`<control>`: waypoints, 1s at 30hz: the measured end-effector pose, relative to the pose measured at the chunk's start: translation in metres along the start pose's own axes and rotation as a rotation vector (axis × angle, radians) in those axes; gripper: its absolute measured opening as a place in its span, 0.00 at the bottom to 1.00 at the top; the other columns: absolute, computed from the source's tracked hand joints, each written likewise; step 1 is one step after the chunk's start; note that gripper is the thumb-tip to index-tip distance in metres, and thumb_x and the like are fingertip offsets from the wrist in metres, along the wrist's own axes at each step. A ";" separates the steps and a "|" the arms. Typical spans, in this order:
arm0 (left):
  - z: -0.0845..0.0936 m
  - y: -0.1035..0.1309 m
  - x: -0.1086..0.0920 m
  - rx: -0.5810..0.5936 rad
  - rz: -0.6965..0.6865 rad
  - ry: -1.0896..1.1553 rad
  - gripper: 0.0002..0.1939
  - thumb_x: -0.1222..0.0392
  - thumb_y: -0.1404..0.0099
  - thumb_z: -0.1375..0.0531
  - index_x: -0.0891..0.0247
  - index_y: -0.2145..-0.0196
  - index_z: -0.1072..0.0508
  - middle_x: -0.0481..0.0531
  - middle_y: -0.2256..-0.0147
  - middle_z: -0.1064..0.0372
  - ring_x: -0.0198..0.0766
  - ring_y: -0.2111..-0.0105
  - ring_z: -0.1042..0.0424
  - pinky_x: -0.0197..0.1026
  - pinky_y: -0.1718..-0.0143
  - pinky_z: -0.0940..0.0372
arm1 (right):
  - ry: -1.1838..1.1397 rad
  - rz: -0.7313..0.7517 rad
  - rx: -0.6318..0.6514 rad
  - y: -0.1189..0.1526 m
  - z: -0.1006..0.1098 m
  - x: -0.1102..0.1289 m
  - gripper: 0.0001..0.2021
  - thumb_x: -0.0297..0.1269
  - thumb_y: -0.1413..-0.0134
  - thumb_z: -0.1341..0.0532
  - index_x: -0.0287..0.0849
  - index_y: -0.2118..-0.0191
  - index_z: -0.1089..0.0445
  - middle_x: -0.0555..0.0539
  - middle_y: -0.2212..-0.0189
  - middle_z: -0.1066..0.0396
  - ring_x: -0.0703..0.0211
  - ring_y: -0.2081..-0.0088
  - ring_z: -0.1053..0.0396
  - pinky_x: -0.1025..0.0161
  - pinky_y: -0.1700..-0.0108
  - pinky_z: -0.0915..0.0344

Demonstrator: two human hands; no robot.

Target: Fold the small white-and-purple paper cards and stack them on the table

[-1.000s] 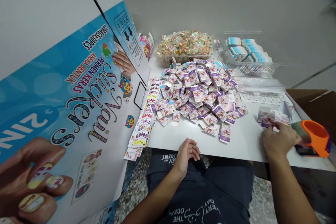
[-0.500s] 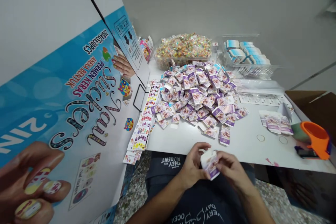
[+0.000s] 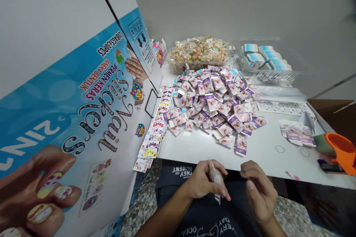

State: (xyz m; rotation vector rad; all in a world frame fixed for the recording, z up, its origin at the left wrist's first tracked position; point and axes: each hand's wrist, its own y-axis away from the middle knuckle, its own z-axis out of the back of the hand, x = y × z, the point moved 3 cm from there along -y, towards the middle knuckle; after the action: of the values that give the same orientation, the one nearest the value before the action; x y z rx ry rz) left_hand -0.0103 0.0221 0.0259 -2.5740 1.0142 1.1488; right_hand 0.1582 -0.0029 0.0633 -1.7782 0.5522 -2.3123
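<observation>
My left hand [image 3: 204, 181] is closed round a small white and purple box [image 3: 216, 177], held edge-on above my lap at the table's front edge. To its right, my right hand [image 3: 258, 189] is raised apart from the box, fingers curled loosely and thumb separated, with nothing visible in it. Beyond both hands a big heap of small purple and white boxes [image 3: 211, 102] covers the middle of the white table [image 3: 194, 148]. One box [image 3: 240, 145] lies at the heap's near edge.
A large printed carton [image 3: 83, 92] stands at the left beside sticker sheets [image 3: 152, 140]. Behind the heap sit a tub of wrapped candies [image 3: 198, 53] and a clear tray of blue-white packs [image 3: 267, 59]. Flattened boxes [image 3: 297, 134] and an orange tape dispenser [image 3: 340, 152] lie right.
My right hand has let go of the box and moved right. My left hand has turned the box edge-on. The view has shifted slightly.
</observation>
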 end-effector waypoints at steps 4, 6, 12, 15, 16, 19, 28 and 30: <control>0.000 0.000 0.014 0.102 0.142 0.082 0.31 0.44 0.53 0.23 0.61 0.64 0.35 0.49 0.78 0.26 0.39 0.83 0.26 0.34 0.82 0.37 | 0.109 0.129 0.360 -0.007 -0.009 0.022 0.13 0.36 0.40 0.40 0.48 0.50 0.27 0.38 0.45 0.33 0.40 0.44 0.35 0.44 0.46 0.34; -0.002 0.000 0.018 0.181 0.167 0.133 0.32 0.40 0.53 0.24 0.60 0.64 0.36 0.47 0.80 0.28 0.35 0.87 0.32 0.32 0.85 0.41 | 0.113 0.080 0.493 -0.010 -0.015 0.025 0.13 0.35 0.39 0.40 0.49 0.49 0.27 0.39 0.40 0.36 0.40 0.39 0.38 0.43 0.42 0.35; -0.008 0.001 0.013 0.156 0.154 0.054 0.35 0.26 0.49 0.34 0.62 0.62 0.31 0.45 0.78 0.35 0.29 0.85 0.40 0.34 0.81 0.45 | 0.121 0.009 0.729 -0.017 -0.021 0.025 0.09 0.33 0.34 0.43 0.49 0.57 0.25 0.44 0.36 0.39 0.45 0.35 0.43 0.45 0.37 0.36; -0.008 0.002 -0.001 0.006 0.126 -0.156 0.34 0.26 0.41 0.41 0.63 0.62 0.27 0.49 0.74 0.33 0.34 0.76 0.35 0.37 0.73 0.41 | 0.212 0.024 0.745 -0.021 -0.014 0.025 0.10 0.31 0.34 0.44 0.47 0.60 0.25 0.44 0.36 0.39 0.46 0.36 0.43 0.46 0.39 0.34; -0.009 0.002 -0.004 -0.004 0.115 -0.203 0.33 0.27 0.39 0.42 0.63 0.61 0.26 0.51 0.73 0.31 0.36 0.74 0.33 0.38 0.70 0.39 | 0.267 0.038 0.743 -0.022 -0.011 0.025 0.10 0.30 0.34 0.44 0.47 0.60 0.25 0.43 0.36 0.39 0.45 0.36 0.43 0.46 0.39 0.34; -0.011 -0.001 -0.001 -0.012 0.161 -0.223 0.28 0.33 0.35 0.42 0.64 0.64 0.24 0.54 0.71 0.28 0.41 0.70 0.29 0.42 0.65 0.35 | 0.442 0.100 0.756 -0.022 -0.010 0.022 0.14 0.26 0.37 0.45 0.47 0.54 0.26 0.41 0.39 0.36 0.43 0.37 0.42 0.42 0.41 0.34; -0.004 -0.005 0.037 -0.419 0.143 0.318 0.18 0.45 0.49 0.41 0.64 0.72 0.29 0.53 0.77 0.32 0.43 0.75 0.30 0.41 0.74 0.37 | 0.368 0.071 0.259 0.016 -0.031 -0.005 0.12 0.36 0.38 0.37 0.49 0.49 0.29 0.40 0.47 0.30 0.43 0.45 0.34 0.44 0.47 0.33; -0.003 -0.002 0.041 -0.424 0.198 0.297 0.19 0.43 0.47 0.41 0.64 0.71 0.29 0.51 0.79 0.34 0.41 0.79 0.32 0.39 0.78 0.39 | 0.280 0.055 0.291 0.023 -0.032 -0.008 0.13 0.34 0.37 0.39 0.50 0.48 0.28 0.41 0.46 0.30 0.46 0.44 0.34 0.48 0.47 0.31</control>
State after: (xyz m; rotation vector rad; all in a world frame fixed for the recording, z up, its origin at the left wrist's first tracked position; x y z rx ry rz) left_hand 0.0125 0.0008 -0.0012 -3.1111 1.2232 1.1543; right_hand 0.1280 -0.0157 0.0401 -1.3063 0.2785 -2.4693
